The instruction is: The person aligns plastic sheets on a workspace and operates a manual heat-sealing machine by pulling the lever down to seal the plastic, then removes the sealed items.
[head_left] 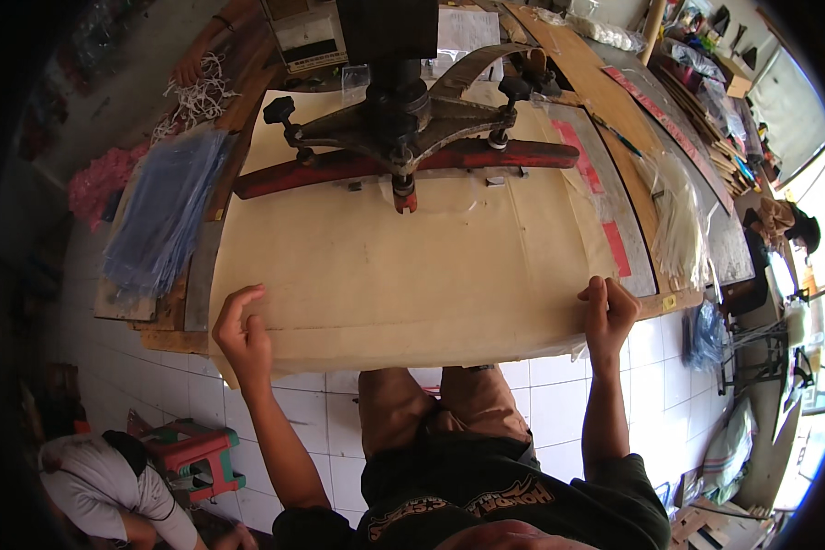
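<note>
A large beige sheet (pixel 385 266) lies over the worktable, its front edge hanging past the table's near side. My left hand (pixel 245 341) is curled at the sheet's front left corner, thumb and forefinger on top and the other fingers partly hidden. At the front right corner, my right hand (pixel 610 316) is closed with its fingers bent around the edge. Above the sheet's far part stands a machine head with dark metal arms (pixel 399 124). A long red bar (pixel 458 154) runs beneath those arms, across the sheet. Small dark metal pieces (pixel 495 181) sit beside the bar.
Blue clear plastic sheets (pixel 165 206) are stacked at the left, near white cords (pixel 197 96) and another person's hand (pixel 188 69). Clear strips (pixel 683 220) lie at the right. A person (pixel 110 486) bends low beside a red and green stool (pixel 197 454) at the lower left.
</note>
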`<action>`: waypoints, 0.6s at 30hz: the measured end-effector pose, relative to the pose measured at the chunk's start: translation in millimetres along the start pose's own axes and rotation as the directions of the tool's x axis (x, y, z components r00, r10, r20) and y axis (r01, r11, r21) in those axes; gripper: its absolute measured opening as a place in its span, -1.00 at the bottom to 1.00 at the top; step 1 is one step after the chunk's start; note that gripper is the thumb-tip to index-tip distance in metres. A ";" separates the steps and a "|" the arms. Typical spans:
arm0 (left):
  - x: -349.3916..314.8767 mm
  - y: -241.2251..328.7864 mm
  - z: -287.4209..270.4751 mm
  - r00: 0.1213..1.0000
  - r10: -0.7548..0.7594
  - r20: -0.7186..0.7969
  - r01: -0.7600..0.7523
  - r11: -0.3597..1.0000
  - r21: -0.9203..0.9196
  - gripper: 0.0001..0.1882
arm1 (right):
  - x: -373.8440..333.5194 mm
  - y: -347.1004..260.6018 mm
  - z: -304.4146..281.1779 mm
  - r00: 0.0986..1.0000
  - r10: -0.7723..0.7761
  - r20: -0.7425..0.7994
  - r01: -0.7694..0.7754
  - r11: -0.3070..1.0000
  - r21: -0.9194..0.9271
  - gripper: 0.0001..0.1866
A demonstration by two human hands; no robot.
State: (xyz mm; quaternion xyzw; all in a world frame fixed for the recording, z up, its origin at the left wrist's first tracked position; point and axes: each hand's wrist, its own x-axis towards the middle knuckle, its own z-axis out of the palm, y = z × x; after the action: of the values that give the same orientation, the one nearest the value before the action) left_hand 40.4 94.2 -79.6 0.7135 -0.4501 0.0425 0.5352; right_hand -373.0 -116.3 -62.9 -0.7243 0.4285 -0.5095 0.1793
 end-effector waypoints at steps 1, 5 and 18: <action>-0.4 0.5 -0.1 1.000 0.001 -0.005 -0.001 1.000 0.000 -0.57 | -0.4 -0.8 0.7 1.000 -0.002 -0.007 0.002 1.000 0.004 -0.57; -1.2 -1.1 1.0 1.000 0.012 -0.012 -0.012 1.000 0.006 -0.58 | -2.3 3.0 1.0 1.000 -0.007 -0.030 0.008 1.000 0.026 -0.58; -3.5 -1.2 -0.7 1.000 -0.031 0.002 0.031 0.999 0.037 -0.58 | -2.9 2.2 4.3 0.999 -0.012 -0.041 0.013 0.999 0.038 -0.56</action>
State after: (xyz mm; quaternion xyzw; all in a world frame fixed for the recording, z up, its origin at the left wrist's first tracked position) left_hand 39.4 96.8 -82.1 0.7302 -0.4390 0.0417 0.5218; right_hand -370.5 -116.0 -67.9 -0.7130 0.4176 -0.5333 0.1812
